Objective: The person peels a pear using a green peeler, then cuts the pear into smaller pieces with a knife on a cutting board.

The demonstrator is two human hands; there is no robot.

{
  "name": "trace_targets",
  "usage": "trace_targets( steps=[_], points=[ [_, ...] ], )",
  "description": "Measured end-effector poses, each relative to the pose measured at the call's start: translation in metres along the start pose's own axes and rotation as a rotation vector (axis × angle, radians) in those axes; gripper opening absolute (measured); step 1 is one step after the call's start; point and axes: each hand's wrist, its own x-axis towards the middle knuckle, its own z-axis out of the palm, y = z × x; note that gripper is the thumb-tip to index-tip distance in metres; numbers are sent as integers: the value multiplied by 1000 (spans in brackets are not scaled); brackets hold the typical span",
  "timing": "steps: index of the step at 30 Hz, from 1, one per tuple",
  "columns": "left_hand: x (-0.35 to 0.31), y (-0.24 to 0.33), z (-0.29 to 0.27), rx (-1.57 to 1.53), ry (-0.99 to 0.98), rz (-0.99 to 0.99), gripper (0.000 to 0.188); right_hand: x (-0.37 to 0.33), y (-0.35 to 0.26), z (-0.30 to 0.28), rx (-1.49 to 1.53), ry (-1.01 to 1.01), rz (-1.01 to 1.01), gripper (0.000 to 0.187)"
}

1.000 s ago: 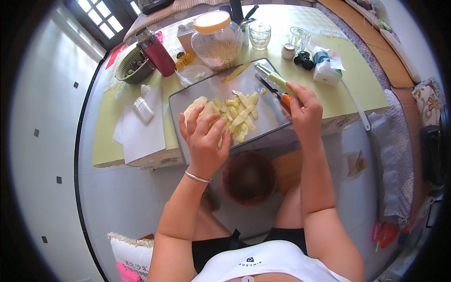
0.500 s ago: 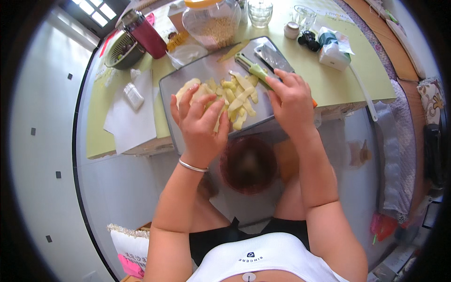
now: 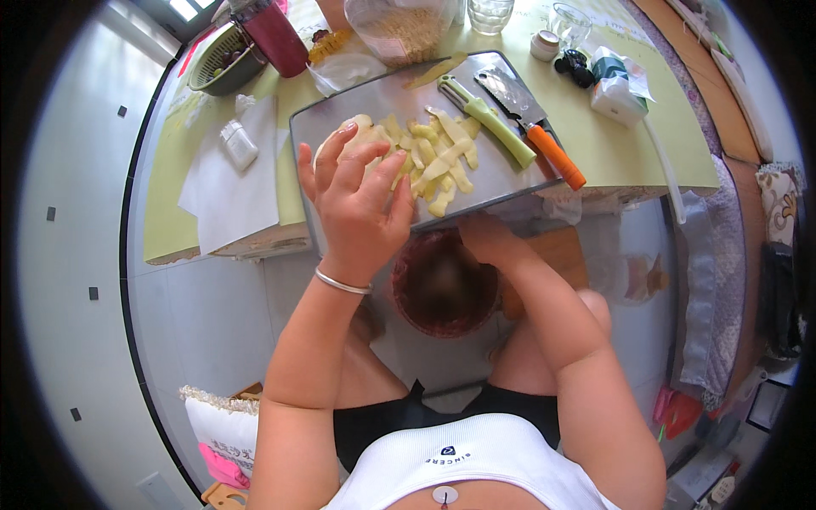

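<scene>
My left hand (image 3: 361, 200), a silver bangle on its wrist, is raised over the left part of a grey cutting board (image 3: 327, 110) with its fingers spread and nothing in them. Behind those fingers a pale peeled vegetable (image 3: 361, 126), like a potato, partly shows. Pale yellow peelings (image 3: 442, 161) lie heaped in the board's middle. To their right rests a green-handled peeler (image 3: 493, 127), beside a wide-bladed cutter with an orange handle (image 3: 554, 157). Below the board's near edge, my right hand (image 3: 490, 240) is over the rim of a dark red bucket (image 3: 408, 302); its fingers are hidden in shade.
At the back stand a clear jar of grains (image 3: 399, 34), a maroon flask (image 3: 274, 38), a basket (image 3: 225, 64) and a glass (image 3: 490, 13). A tissue pack (image 3: 618, 93) sits right; white paper (image 3: 242, 195) and a small white box (image 3: 239, 144) lie left.
My right hand has left the peeler's handle on the board and moved down toward the bucket, uncovering both handles. My left hand stays spread over the board.
</scene>
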Motion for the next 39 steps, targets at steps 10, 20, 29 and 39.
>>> trace_targets(
  steps=[10,20,29,39],
  points=[
    [-1,-12,-5,26,4,-43,25,0,-12,8,-5,-179,-33,33],
    [-2,-34,-2,236,-98,-266,87,-66,-49,-131,397,-408,-182,26],
    [-1,-49,8,254,-142,-387,99,-75,4,-142,623,1171,-100,7],
    [15,-31,-11,188,-28,-137,57,-68,31,-130,169,1118,157,30]
  ],
)
